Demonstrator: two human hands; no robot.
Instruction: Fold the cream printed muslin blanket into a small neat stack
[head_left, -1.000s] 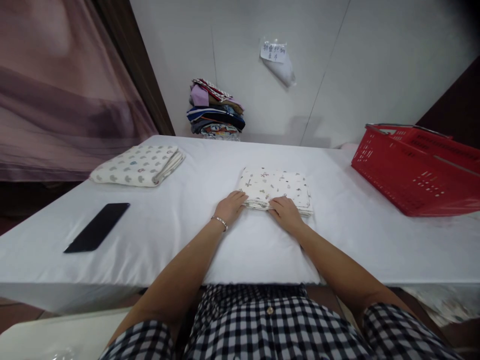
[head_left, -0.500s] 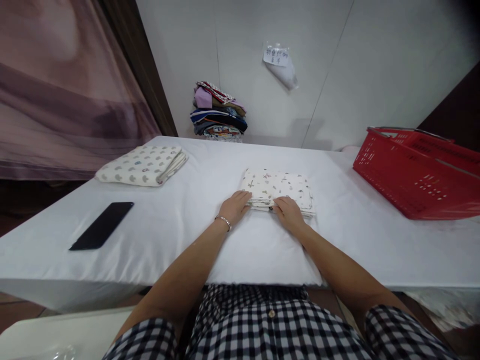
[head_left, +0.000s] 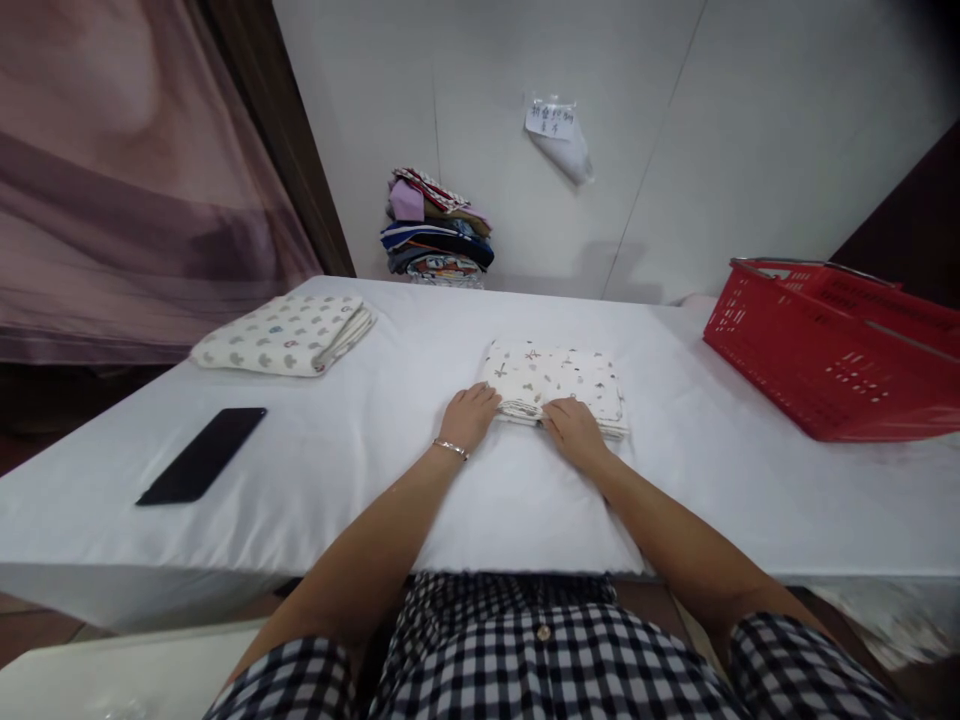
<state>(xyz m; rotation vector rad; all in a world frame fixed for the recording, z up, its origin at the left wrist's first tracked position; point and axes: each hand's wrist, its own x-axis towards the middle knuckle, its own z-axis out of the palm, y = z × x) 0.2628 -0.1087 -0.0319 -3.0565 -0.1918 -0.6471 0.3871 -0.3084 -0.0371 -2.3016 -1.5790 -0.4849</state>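
A folded white cloth point(head_left: 551, 375) with small printed figures lies flat on the white-covered table in front of me. At its near left corner, my left hand point(head_left: 470, 414), with a bracelet on the wrist, has its fingers closed on the edge. My right hand point(head_left: 576, 430) grips the near edge around the middle, fingers on top of the layers. Both thumbs are mostly hidden. Several stacked layers show along the near side of the cloth.
Another folded cloth point(head_left: 285, 335) with grey motifs lies at the left, behind a black flat phone-like slab point(head_left: 202, 456). A red plastic basket point(head_left: 832, 345) stands at the right. Beyond the table's far edge is a pile of folded fabrics point(head_left: 439, 225), by a wall with a paper note point(head_left: 551, 120).
Both hands stay at the near edge of the folded cloth, with only a slight shift of the fingers. The whole view has tilted very slightly.
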